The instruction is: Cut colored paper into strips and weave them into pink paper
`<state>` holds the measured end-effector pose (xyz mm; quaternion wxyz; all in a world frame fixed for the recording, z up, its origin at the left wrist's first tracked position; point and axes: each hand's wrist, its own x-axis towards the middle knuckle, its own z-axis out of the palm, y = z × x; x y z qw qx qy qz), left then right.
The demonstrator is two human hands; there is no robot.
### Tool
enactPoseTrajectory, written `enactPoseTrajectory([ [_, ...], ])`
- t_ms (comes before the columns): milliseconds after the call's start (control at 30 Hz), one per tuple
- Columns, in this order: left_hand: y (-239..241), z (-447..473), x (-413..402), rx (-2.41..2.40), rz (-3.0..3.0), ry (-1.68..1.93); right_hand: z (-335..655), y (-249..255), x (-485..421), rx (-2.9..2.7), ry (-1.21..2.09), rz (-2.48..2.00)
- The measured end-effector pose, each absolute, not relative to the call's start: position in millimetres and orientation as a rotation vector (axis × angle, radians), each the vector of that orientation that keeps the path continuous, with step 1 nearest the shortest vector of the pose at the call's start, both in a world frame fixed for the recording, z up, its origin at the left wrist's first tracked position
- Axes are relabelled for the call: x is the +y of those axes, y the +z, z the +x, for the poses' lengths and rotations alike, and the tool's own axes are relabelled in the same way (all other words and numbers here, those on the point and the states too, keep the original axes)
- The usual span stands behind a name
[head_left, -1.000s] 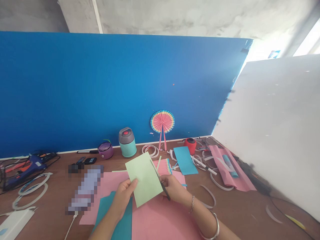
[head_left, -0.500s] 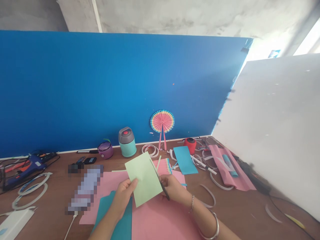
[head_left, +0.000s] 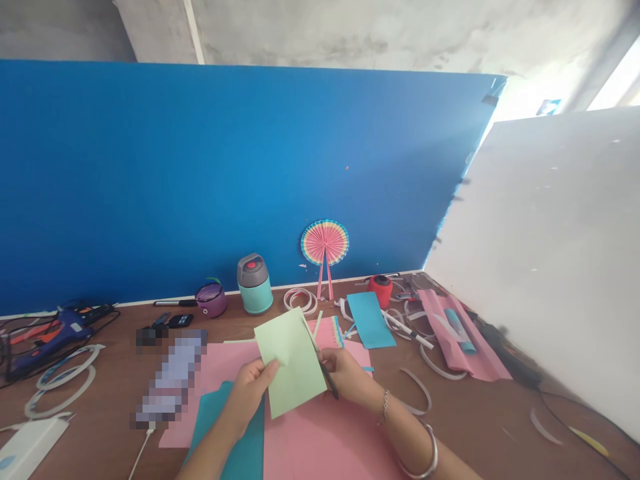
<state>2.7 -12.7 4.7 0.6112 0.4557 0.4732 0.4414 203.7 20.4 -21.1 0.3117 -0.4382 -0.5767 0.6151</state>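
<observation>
My left hand (head_left: 249, 393) pinches the lower left edge of a light green paper sheet (head_left: 291, 360) and holds it above the table. My right hand (head_left: 347, 377) grips dark scissors (head_left: 325, 377) whose blades run along the sheet's right edge. A thin green strip (head_left: 317, 325) hangs off near the top of that edge. Beneath both hands lie a large pink sheet (head_left: 320, 440) and a teal sheet (head_left: 245, 447).
Against the blue board (head_left: 225, 180) stand a teal flask (head_left: 254, 284), a purple pot (head_left: 211, 300) and a paper fan (head_left: 325, 245). A glue gun (head_left: 55, 333) and tape rings lie left; a blue sheet (head_left: 369, 320), red cup (head_left: 381, 290) and pink papers (head_left: 453, 337) lie right.
The green sheet has tilted and shifted slightly right and down in my left hand. The scissors have moved a little along its right edge.
</observation>
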Motion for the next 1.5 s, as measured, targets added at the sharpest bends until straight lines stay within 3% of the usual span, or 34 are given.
enactPoseTrajectory([
  [1500, 3.1, 3.1, -12.3, 1.108, 1.119, 0.959, 202.7, -23.5, 20.6, -1.499, 1.601, -1.176],
])
